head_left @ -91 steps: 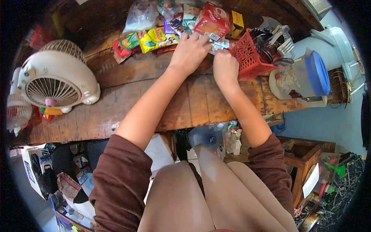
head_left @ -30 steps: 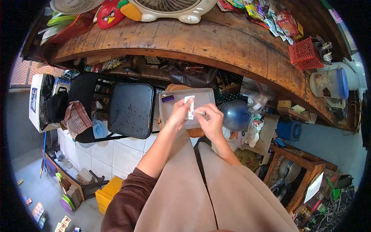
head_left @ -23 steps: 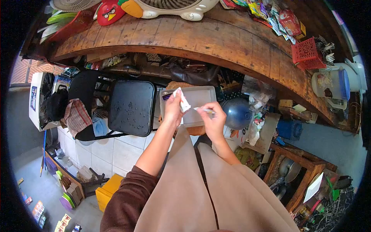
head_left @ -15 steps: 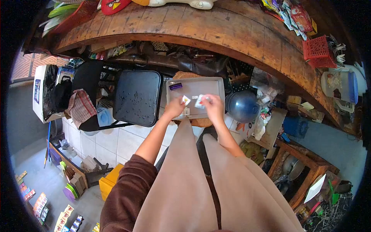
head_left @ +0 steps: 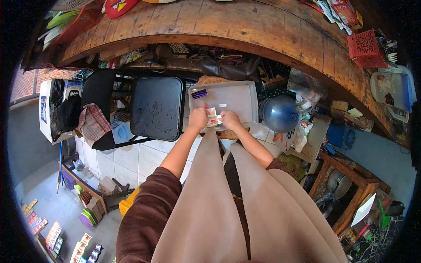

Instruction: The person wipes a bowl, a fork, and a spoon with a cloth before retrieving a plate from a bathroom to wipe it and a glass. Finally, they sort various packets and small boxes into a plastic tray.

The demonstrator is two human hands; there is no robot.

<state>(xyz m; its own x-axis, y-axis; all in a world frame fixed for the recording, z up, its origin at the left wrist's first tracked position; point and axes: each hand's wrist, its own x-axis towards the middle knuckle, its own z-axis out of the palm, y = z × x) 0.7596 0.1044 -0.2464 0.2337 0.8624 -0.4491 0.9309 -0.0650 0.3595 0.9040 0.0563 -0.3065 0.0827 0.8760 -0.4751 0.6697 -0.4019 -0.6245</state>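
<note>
Sachets (head_left: 212, 111), small and white with touches of yellow and red print, right there between the two hands, just above the near side of a pale plastic tray (head_left: 241, 98). Gripped at the left edge by the left hand (head_left: 198, 117), thumb and fingertips closed in a pinch. And across from that, gripped by the right hand (head_left: 229, 118), fingers bent and closed on the lower one. Look very close together, edge to edge or overlapping; can't tell which from up here. Down into the tray: in the far left corner, a purple packet (head_left: 199, 94), and near the middle, just beyond the hands, a small white piece (head_left: 222, 105), too tiny to name. Underneath, peeking out past the far rim, a woven surface (head_left: 210, 80). Over to the left, close by, a black chair (head_left: 157, 107), seat speckled, with a checked cloth (head_left: 93, 125) hanging at the back. Over to the right, just beside the tray, a round blue jug (head_left: 279, 114). Up top, a long wooden counter (head_left: 210, 26), bearing a red basket (head_left: 364, 49) toward the right end. Below, white floor tiles (head_left: 151, 153).
</note>
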